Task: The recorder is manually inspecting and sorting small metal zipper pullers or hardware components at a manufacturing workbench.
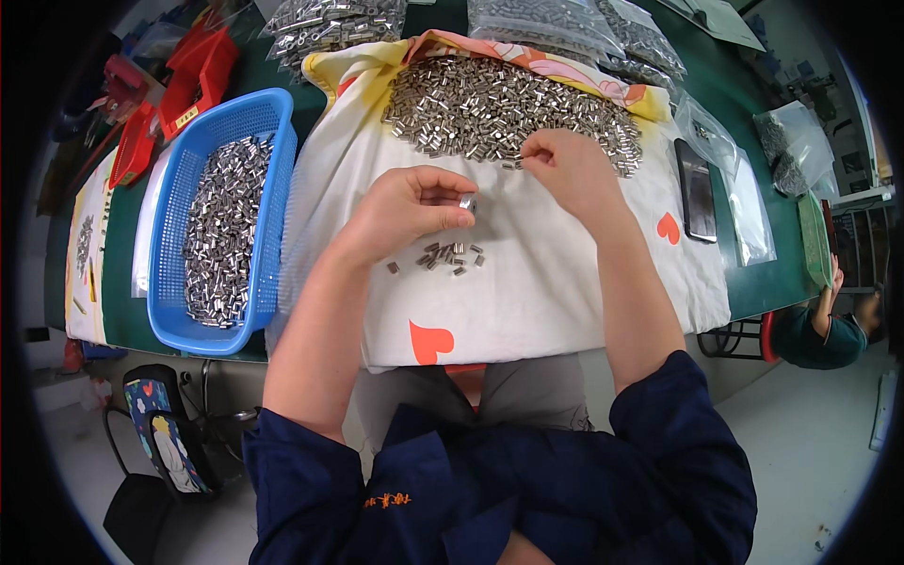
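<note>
From my feed, the left hand (410, 205) clamps thumb and fingers on a shiny cylinder (468, 201). The right hand's (570, 168) fingertips meet at the heap's (508, 105) edge; I can't tell their hold. A small cluster (450, 256) lies apart; I judge plenty left heaped. Cloth (537, 301) covers the green table (753, 284); blue basket (202, 341) left, chair (141, 513) below.

Bright light glints off metal cylinders (513, 108) between twelve and one o'clock; fisheye distortion warps the co-worker (817, 341) at three o'clock; corners fade black.
</note>
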Tool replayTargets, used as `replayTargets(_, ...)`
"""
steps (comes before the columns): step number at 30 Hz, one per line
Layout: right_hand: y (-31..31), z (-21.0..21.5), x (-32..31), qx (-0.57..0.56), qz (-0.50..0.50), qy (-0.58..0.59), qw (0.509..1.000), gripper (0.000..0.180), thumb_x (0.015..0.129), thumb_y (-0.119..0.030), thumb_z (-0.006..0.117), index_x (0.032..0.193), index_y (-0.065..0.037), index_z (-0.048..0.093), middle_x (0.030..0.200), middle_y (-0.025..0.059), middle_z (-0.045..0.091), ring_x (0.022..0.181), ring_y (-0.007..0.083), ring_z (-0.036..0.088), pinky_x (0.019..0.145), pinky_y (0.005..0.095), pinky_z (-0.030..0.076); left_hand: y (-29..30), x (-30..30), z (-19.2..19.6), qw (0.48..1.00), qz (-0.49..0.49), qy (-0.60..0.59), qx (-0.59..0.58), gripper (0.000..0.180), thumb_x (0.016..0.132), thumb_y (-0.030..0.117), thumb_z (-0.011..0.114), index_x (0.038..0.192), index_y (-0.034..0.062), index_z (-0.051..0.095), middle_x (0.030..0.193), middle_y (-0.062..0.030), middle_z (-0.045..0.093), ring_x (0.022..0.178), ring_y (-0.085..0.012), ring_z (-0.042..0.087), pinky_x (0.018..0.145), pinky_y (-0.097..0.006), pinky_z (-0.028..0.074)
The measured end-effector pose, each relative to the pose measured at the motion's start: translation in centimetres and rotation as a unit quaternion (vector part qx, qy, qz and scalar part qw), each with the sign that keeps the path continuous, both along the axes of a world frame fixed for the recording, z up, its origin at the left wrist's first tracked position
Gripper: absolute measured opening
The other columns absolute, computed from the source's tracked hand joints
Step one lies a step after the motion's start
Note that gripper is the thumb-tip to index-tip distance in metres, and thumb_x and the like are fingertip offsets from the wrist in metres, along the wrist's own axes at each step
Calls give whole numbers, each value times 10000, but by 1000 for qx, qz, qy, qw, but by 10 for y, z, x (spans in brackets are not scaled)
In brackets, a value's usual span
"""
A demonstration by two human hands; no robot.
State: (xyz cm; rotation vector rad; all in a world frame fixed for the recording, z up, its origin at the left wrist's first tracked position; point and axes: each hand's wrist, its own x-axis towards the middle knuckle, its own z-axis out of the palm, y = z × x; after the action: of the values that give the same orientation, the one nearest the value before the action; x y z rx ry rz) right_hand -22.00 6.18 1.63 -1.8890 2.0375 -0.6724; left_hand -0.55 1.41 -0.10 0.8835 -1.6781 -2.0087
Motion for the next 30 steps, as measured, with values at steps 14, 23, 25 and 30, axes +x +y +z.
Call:
replayTargets(14, 1, -14, 23, -75, 67, 109, 989, 78, 695, -95, 557, 701, -55, 624, 743, 98, 596, 751, 254, 566, 708, 369, 441, -2, -1, 1, 999, 43, 17, 14, 290, 744, -27, 615, 1027, -1, 556, 939, -67, 625, 772, -86, 579, 685, -210, 480)
replayTargets(23, 9, 4, 34, -54, 66, -53, 995, 85, 711, -96, 574, 742, -28, 614, 729, 83, 607, 668, 212, 580, 626, 312, 458, -4, 1, 0, 996, 72, 52, 25, 306, 730, -29, 627, 1026, -5, 553, 924, -66, 617, 793, -96, 578, 721, -217, 474)
replayTargets(25, 10, 8, 38, 1, 69, -206, 976, 88, 715, -96, 586, 760, -25, 612, 733, 77, 611, 646, 189, 580, 600, 286, 457, -4, 2, 1, 995, 79, 56, 29, 309, 728, -28, 630, 1026, -7, 552, 920, -66, 615, 797, -99, 578, 726, -217, 473)
replayTargets(30, 12, 2, 44, -56, 103, -234, 965, 73, 711, -87, 602, 761, -34, 598, 732, 68, 607, 637, 170, 577, 579, 276, 453, -3, 2, -1, 994, 77, 72, 20, 284, 745, 3, 633, 1015, -23, 553, 859, -75, 623, 783, -105, 593, 705, -206, 465)
